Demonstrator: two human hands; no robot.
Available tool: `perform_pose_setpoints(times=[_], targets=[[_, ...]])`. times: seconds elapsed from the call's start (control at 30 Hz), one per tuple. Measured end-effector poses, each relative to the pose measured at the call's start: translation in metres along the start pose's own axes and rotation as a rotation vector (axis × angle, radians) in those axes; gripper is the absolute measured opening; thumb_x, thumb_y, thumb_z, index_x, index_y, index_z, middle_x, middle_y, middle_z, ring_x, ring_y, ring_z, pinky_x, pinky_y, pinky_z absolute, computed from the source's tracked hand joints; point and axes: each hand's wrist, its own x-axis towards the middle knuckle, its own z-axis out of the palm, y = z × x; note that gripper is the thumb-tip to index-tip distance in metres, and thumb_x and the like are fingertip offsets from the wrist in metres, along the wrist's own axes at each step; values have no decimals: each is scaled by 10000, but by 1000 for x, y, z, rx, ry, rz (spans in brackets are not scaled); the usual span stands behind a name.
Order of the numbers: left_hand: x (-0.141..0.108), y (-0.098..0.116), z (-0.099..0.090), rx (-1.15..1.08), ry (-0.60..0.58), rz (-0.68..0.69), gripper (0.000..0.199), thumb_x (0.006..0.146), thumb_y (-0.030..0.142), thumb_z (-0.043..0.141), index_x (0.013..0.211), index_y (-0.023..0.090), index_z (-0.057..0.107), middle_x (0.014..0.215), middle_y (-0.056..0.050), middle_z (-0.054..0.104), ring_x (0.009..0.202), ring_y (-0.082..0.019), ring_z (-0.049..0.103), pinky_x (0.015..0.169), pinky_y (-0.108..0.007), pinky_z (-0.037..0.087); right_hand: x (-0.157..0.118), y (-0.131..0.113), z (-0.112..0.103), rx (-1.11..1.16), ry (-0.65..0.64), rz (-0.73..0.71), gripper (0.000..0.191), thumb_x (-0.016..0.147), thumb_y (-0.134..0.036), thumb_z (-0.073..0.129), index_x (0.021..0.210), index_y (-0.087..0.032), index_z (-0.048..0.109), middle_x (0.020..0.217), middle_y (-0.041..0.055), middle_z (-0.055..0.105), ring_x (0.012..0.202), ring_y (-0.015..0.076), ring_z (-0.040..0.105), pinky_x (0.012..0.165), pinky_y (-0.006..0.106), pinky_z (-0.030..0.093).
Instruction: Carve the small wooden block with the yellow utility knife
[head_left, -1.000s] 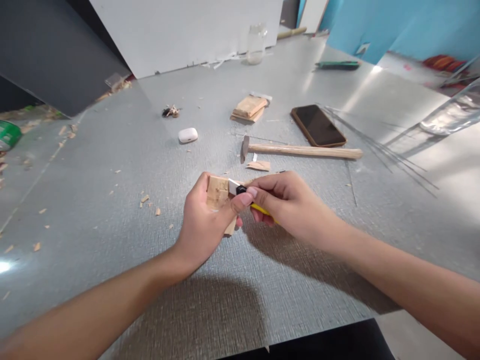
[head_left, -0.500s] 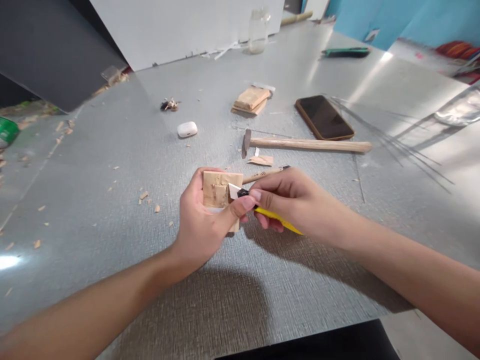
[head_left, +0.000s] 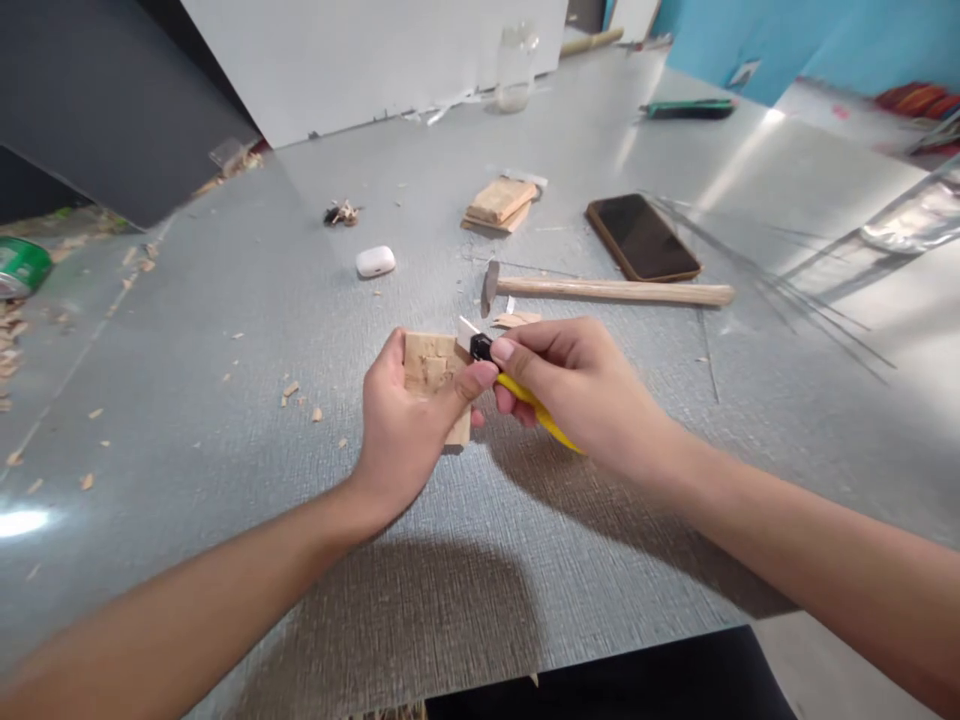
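- Worktop: grey, textured, filling most of the view; the clock directions below run from the hands at its middle.
- Right hand: at 3 o'clock, its grip closed around the yellow knife.
- Left hand: at 9 o'clock, its grip wrapped around the wooden block, thumb lying across the front.
- Hammer: from 12 towards 2 o'clock, head to the left.
- Phone: at 2 o'clock, lying flat beyond the hammer.
- Yellow knife: probably light and rigid, best held by the handle, well behind the blade, which sits at the block's 1 o'clock corner, close to the left thumb.
- Wooden block: held between the hands, tilted; likely light, stiff, not slippery, liable to split along its grain. The 9 o'clock edge looks the safest hold.
- White case: at 10 o'clock, rounded.
- Wood chips: scattered at 9 o'clock.
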Motion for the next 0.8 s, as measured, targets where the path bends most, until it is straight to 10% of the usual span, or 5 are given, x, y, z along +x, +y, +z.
perform_pose_setpoints(times=[0.8], targets=[[-10,1,-6,9,-254,115,541,713,268,1035,1090,250,648,875,28,741,651,-127,688,552,-221,567,0,-4,-34,-67,-453,117,471,961,-551,797,633,-231,688,573,19,627,467,117,498,419,285,353]])
